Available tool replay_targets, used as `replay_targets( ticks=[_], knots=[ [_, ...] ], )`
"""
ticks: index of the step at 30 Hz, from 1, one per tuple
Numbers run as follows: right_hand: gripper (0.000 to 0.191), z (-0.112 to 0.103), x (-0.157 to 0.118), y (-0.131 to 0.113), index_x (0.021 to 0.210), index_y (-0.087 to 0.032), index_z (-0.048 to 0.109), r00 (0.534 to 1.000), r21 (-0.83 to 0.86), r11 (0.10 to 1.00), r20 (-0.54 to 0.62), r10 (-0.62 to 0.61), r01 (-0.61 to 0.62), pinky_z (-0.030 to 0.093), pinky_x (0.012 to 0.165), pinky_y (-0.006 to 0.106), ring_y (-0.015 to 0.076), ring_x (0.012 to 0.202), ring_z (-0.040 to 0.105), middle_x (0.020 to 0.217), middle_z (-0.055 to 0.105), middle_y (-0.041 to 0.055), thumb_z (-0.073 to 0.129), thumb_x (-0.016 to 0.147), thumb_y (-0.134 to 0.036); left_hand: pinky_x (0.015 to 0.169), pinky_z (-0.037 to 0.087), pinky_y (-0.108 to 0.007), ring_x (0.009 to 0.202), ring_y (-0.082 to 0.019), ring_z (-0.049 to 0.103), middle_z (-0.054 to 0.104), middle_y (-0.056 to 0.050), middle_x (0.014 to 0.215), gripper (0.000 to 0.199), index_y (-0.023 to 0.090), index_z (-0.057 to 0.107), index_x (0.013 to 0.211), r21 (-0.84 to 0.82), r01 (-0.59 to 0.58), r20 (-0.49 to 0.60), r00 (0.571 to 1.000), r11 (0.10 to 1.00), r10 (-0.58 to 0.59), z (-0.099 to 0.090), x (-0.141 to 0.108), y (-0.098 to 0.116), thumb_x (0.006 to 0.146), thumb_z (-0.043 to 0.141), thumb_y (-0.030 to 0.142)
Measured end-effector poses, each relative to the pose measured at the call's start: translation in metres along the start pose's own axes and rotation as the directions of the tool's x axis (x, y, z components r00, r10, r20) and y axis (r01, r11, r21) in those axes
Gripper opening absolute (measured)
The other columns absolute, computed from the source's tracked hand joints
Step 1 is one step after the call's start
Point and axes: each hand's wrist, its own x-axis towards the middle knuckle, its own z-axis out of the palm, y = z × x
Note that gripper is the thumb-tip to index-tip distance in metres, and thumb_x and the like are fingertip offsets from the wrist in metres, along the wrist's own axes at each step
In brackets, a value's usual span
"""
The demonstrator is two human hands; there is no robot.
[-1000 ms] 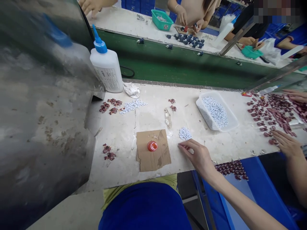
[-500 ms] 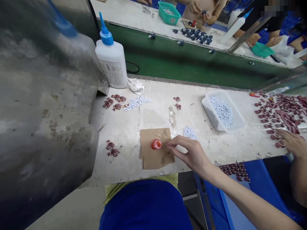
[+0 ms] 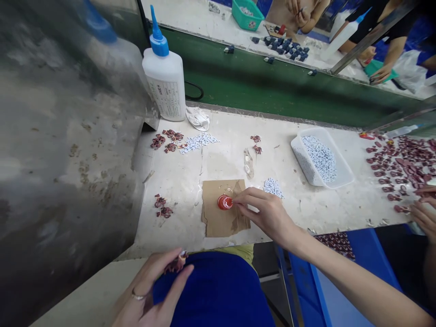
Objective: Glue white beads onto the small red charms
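My left hand (image 3: 150, 293), with a ring on one finger, has come in at the lower left, over my lap. Between its thumb and fingers is a small reddish-brown figure (image 3: 177, 263) with a pale spot on top. My right hand (image 3: 269, 213) is pinched, fingertips at the right rim of a small red cup (image 3: 225, 202) with a glossy inside. What the pinch holds, if anything, is too small to make out. Under the cup lies a torn cardboard piece (image 3: 218, 226). Just behind my right hand is a small pile of white pieces with dark marks (image 3: 272, 186).
Brown figures (image 3: 164, 212) lie in small groups on the white table. A clear tub (image 3: 344, 178) of white pieces stands to the right, a blue-capped bottle (image 3: 166, 88) at the back left. Metal panel (image 3: 85, 172) bounds the left. A co-worker's hand (image 3: 424, 213) is far right.
My left hand has entered from below, holding the brown figure. My right hand has moved slightly left, from beside the red cup to its rim. The view has shifted a little.
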Motion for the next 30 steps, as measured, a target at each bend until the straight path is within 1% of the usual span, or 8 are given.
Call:
replay_targets(
  ticks=[5, 8, 12, 15, 19, 24, 27, 30],
  knots=[
    [0.019, 0.0, -0.001, 0.001, 0.109, -0.023, 0.074, 1.0, 0.008, 1.0, -0.015, -0.025, 0.026, 0.06, 0.077, 0.037, 0.0197, 0.092, 0.072, 0.106, 0.075, 0.0074, 0.055, 0.105, -0.022, 0.096, 0.052, -0.003, 0.092, -0.001, 0.07, 0.073, 0.004, 0.104, 0.031, 0.028, 0.072, 0.118, 0.06, -0.176, 0.105, 0.98, 0.983, 0.169, 0.008, 0.017, -0.001, 0.091, 0.069, 0.013],
    [0.016, -0.002, -0.002, -0.004, 0.105, -0.024, 0.074, 0.998, 0.058, 0.998, -0.066, 0.013, -0.009, 0.06, 0.076, 0.037, 0.0202, 0.092, 0.072, 0.103, 0.076, 0.0058, 0.059, 0.101, -0.018, 0.094, 0.052, -0.003, 0.091, 0.0, 0.066, 0.065, 0.002, 0.101, 0.029, 0.028, 0.074, 0.115, 0.057, -0.196, 0.084, 0.978, 0.979, 0.191, 0.014, 0.026, 0.003, 0.091, 0.07, 0.012],
    [0.016, -0.003, -0.006, -0.018, 0.097, -0.026, 0.075, 0.983, 0.285, 0.953, -0.112, 0.143, -0.106, 0.059, 0.077, 0.036, 0.019, 0.088, 0.073, 0.097, 0.078, 0.002, 0.067, 0.094, -0.013, 0.086, 0.057, -0.004, 0.084, -0.001, 0.071, 0.072, 0.006, 0.094, 0.021, 0.027, 0.073, 0.103, -0.09, -0.171, 0.155, 0.971, 0.981, 0.183, 0.025, 0.033, 0.014, 0.087, 0.074, 0.012],
    [0.014, -0.003, -0.011, -0.033, 0.092, -0.025, 0.076, 0.973, 0.466, 0.874, -0.097, 0.208, -0.14, 0.059, 0.078, 0.036, 0.0182, 0.085, 0.073, 0.09, 0.078, 0.001, 0.07, 0.09, -0.013, 0.084, 0.06, -0.004, 0.081, -0.002, 0.074, 0.077, 0.011, 0.09, 0.02, 0.029, 0.072, 0.099, -0.24, -0.024, 0.179, 0.982, 0.971, 0.068, 0.033, 0.031, 0.02, 0.085, 0.077, 0.016],
    [0.014, -0.003, -0.016, -0.053, 0.093, -0.025, 0.077, 0.978, 0.551, 0.829, -0.106, 0.182, -0.094, 0.06, 0.075, 0.034, 0.017, 0.083, 0.073, 0.089, 0.078, 0.0011, 0.073, 0.089, -0.013, 0.082, 0.062, -0.006, 0.079, -0.006, 0.077, 0.079, 0.011, 0.091, 0.026, 0.034, 0.075, 0.103, -0.38, 0.203, 0.185, 0.973, 0.902, -0.141, 0.041, 0.028, 0.027, 0.082, 0.08, 0.019],
    [0.019, -0.001, -0.019, -0.064, 0.098, -0.026, 0.077, 0.983, 0.572, 0.82, -0.125, 0.134, -0.039, 0.061, 0.071, 0.032, 0.0161, 0.081, 0.073, 0.089, 0.078, 0.0012, 0.071, 0.09, -0.01, 0.071, 0.063, -0.009, 0.071, -0.013, 0.077, 0.079, 0.003, 0.078, 0.017, 0.024, 0.074, 0.083, -0.498, 0.373, 0.257, 0.926, 0.783, -0.278, 0.042, 0.036, 0.04, 0.075, 0.087, 0.032],
    [0.018, 0.001, -0.019, -0.066, 0.102, -0.023, 0.076, 0.986, 0.575, 0.818, -0.134, 0.104, -0.008, 0.062, 0.074, 0.032, 0.0166, 0.084, 0.074, 0.095, 0.078, 0.0033, 0.071, 0.091, -0.009, 0.069, 0.063, -0.01, 0.07, -0.015, 0.077, 0.079, 0.0, 0.077, 0.024, 0.021, 0.076, 0.083, -0.492, 0.427, 0.277, 0.903, 0.759, -0.328, 0.041, 0.04, 0.046, 0.071, 0.09, 0.036],
    [0.018, -0.001, -0.018, -0.067, 0.104, -0.019, 0.076, 0.989, 0.563, 0.826, -0.134, 0.069, 0.018, 0.062, 0.075, 0.03, 0.0161, 0.086, 0.074, 0.096, 0.078, 0.0054, 0.071, 0.091, -0.007, 0.072, 0.062, -0.008, 0.071, -0.012, 0.077, 0.079, 0.0, 0.079, 0.017, 0.024, 0.08, 0.084, -0.476, 0.409, 0.28, 0.91, 0.778, -0.307, 0.04, 0.041, 0.046, 0.072, 0.09, 0.033]
  ],
)
